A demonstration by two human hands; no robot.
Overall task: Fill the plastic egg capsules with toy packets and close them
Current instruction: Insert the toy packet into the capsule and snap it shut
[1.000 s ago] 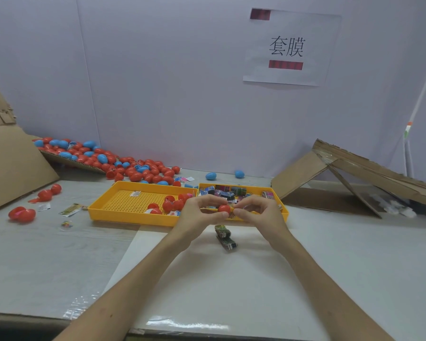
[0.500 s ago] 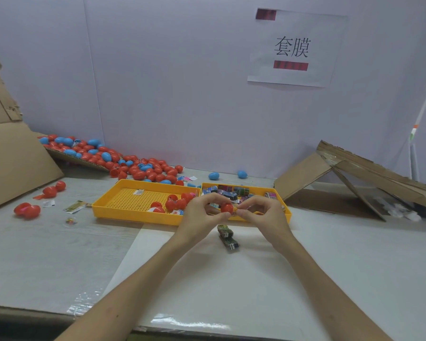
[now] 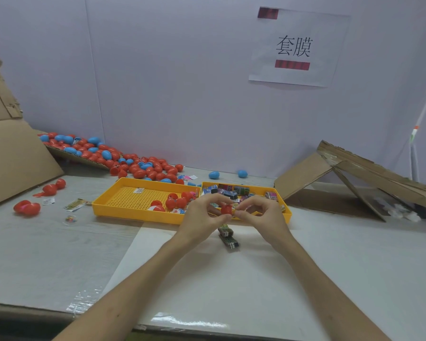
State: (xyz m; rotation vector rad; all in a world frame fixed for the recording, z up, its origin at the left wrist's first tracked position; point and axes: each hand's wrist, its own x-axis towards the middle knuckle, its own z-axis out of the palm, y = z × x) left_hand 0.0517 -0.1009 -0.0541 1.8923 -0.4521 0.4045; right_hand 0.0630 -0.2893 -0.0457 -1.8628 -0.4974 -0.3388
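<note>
Head: pale table [image 3: 354, 262], lilac wall [image 3: 182, 82], capsule heap [image 3: 139, 173].

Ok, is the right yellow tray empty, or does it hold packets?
Not empty. The right yellow tray holds a heap of colourful packets along its far side.

A pale lilac panelled wall [image 3: 182, 82] closes the far side, with a white paper sign [image 3: 298, 48] bearing black characters and two red bars high on the right. Below lies a grey-white table [image 3: 47, 254], a glossy white sheet [image 3: 231, 291] over its near middle. A brown cardboard sheet [image 3: 15, 156] leans at far left, a cardboard lean-to [image 3: 305, 178] at far right.
</note>
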